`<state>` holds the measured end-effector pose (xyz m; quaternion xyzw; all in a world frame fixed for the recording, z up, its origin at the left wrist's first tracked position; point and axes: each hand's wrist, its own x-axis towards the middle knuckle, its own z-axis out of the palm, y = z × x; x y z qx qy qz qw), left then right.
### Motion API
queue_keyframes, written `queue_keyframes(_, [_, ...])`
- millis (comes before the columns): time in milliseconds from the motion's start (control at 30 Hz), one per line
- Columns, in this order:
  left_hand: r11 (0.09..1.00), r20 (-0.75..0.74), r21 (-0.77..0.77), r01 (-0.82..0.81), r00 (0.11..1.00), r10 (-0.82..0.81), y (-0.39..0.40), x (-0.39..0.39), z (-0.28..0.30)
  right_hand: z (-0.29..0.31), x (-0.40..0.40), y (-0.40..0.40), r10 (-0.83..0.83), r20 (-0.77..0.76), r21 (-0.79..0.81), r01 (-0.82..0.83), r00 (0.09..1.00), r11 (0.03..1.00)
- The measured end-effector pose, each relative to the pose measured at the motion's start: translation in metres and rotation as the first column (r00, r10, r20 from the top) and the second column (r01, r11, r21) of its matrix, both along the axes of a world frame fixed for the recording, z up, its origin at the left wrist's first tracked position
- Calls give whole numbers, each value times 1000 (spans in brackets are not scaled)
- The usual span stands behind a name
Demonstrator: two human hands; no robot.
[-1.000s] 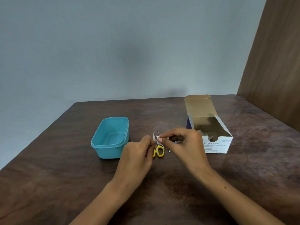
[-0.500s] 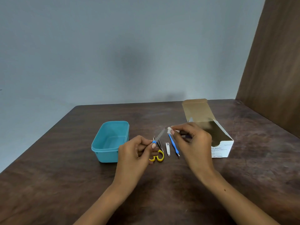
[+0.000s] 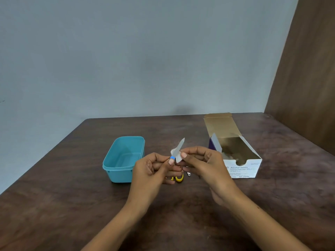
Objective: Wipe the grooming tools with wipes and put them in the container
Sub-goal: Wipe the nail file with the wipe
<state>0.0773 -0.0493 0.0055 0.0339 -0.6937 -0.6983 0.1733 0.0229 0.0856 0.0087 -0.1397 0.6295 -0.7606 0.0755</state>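
Observation:
My left hand (image 3: 154,169) pinches the blue handle of a metal nail file (image 3: 179,147), whose blade points up and to the right. My right hand (image 3: 203,163) pinches a small white wipe (image 3: 177,156) folded around the base of the blade. Below the hands on the table lie yellow-handled scissors (image 3: 178,178) and a small metal nail clipper (image 3: 188,173), both partly hidden. The teal plastic container (image 3: 125,158) stands open to the left of my hands, with nothing visible inside it.
An open white box of alcohol swabs (image 3: 241,160) sits to the right, its lid flap raised. The dark wooden table (image 3: 72,205) runs to a grey wall behind. A brown wooden panel (image 3: 308,78) stands at the right edge.
The hands came together again: half a second ago the wipe was held apart from the file, and now it wraps the blade's base. The file has risen and the blue-handled tool is hidden.

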Motion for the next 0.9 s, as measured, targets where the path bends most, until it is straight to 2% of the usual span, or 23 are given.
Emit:
queue_keyframes(167, [999,18,33,-18,1000,17,-3,-1,-1,4,1,2,57,-34,36,-56,998,998])
queue_keyframes(267, [1000,25,28,-11,1000,10,-4,-2,-2,5,2,4,97,-58,1,-97,994,995])
queue_keyframes(633, [990,13,-107,94,996,-93,-3,-1,-3,1,1,4,66,86,-91,-58,994,994])
queue_keyframes(900, [984,-3,-135,121,992,-122,-5,0,-1,5,0,5,-58,112,-117,71,992,991])
